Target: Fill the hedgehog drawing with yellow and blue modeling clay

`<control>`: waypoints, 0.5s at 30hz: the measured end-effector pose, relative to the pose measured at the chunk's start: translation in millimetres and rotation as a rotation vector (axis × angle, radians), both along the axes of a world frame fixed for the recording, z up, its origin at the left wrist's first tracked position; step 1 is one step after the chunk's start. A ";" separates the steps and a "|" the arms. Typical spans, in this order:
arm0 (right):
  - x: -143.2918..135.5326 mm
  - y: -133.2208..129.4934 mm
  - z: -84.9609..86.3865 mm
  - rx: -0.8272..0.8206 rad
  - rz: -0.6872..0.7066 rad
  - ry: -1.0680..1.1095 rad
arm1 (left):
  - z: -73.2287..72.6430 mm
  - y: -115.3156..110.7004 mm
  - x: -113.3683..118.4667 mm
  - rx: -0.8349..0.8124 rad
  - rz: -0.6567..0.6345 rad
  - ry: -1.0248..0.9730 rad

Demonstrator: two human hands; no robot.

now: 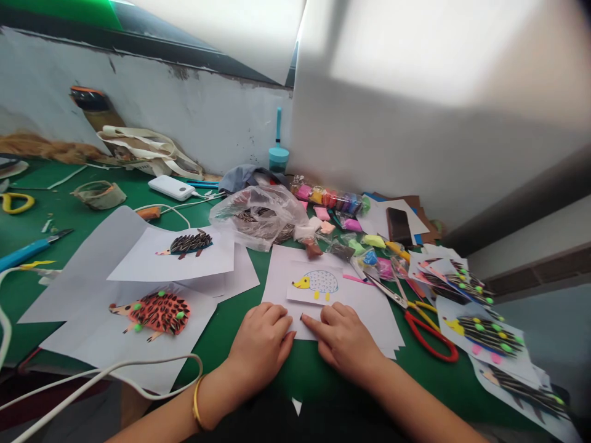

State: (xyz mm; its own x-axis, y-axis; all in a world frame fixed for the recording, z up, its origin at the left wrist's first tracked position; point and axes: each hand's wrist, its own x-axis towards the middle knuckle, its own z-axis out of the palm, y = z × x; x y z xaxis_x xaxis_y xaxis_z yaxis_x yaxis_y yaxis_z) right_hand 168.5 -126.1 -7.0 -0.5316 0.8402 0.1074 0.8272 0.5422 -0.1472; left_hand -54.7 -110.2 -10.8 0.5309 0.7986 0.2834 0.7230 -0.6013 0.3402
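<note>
My left hand rests on the near edge of the white paper, fingers bent and thumb apart, with nothing visible in it. My right hand lies opposite, its index finger stretched out and the other fingers curled. That fingertip touches a tiny dark piece on the paper, too small to name. Just beyond both hands is a card with a hedgehog drawing, with a yellow face and feet and a blue-outlined body. What lies under my palms is hidden.
Red-handled scissors lie open at right, beside finished hedgehog pictures. Bagged coloured clay and a plastic bag of seeds lie beyond the paper. At left are a red hedgehog picture, a white cable and a blue-handled cutter.
</note>
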 end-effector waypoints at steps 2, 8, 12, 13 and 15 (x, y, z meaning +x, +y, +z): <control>1.6 -2.1 -0.4 0.005 -0.006 0.008 | 0.6 0.1 0.2 0.006 -0.002 -0.005; -14.8 7.9 -5.4 0.073 0.000 0.044 | -0.6 -1.1 0.4 0.008 0.004 -0.001; -9.2 8.0 -5.9 0.058 0.005 0.015 | -1.1 -1.1 0.2 -0.010 0.011 0.017; -4.3 6.3 -5.7 0.048 0.001 0.008 | -1.0 -0.9 0.1 -0.013 0.009 0.020; 6.9 2.0 -5.0 0.026 -0.004 0.002 | -0.6 -0.3 -0.1 -0.016 0.001 0.023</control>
State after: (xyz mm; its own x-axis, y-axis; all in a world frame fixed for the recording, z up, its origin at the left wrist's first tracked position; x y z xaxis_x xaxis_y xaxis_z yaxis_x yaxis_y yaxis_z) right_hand 175.4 -124.1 -12.0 -0.5280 0.8392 0.1300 0.8291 0.5426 -0.1347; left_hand -54.8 -110.5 -11.4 0.5365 0.8035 0.2579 0.7314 -0.5952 0.3328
